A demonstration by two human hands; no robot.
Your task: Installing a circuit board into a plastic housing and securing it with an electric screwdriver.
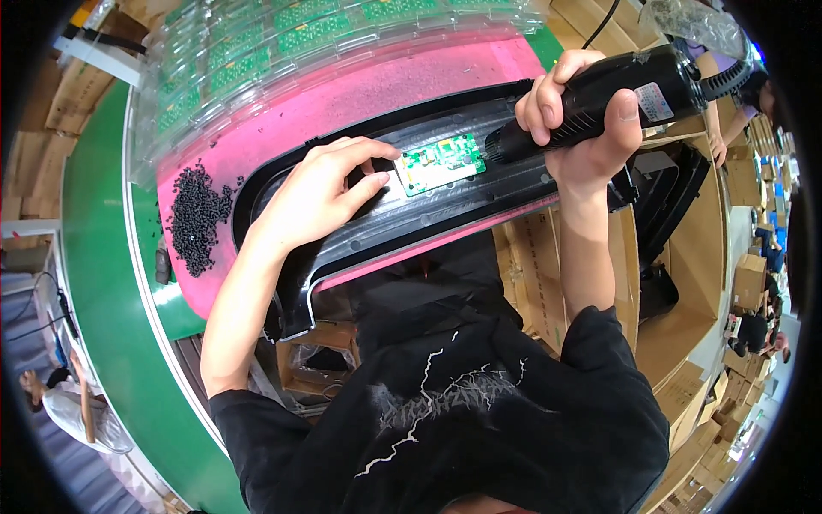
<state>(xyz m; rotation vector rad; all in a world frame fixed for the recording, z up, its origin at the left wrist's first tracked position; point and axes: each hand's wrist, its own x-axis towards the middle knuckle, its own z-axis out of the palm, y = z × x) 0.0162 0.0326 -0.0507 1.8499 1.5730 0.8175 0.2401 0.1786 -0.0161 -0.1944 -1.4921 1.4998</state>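
My right hand (591, 141) is wrapped round a black electric screwdriver (638, 90), its thumb on the near side. The tool lies slanted, its narrow nose at the right end of a green circuit board (441, 164); the bit's exact contact is hard to make out. The board sits inside a long black plastic housing (360, 244). My left hand (321, 193) reaches over the housing's left part, index fingertip at the board's left edge. Its thumb and index are apart, and no held thing shows between them.
A heap of small black parts (197, 218) lies on the pink mat (342, 98) at the left. Clear plastic trays of green boards (282, 38) are stacked behind. An open cardboard box (685, 283) with black housings stands at the right. Other people are farther off.
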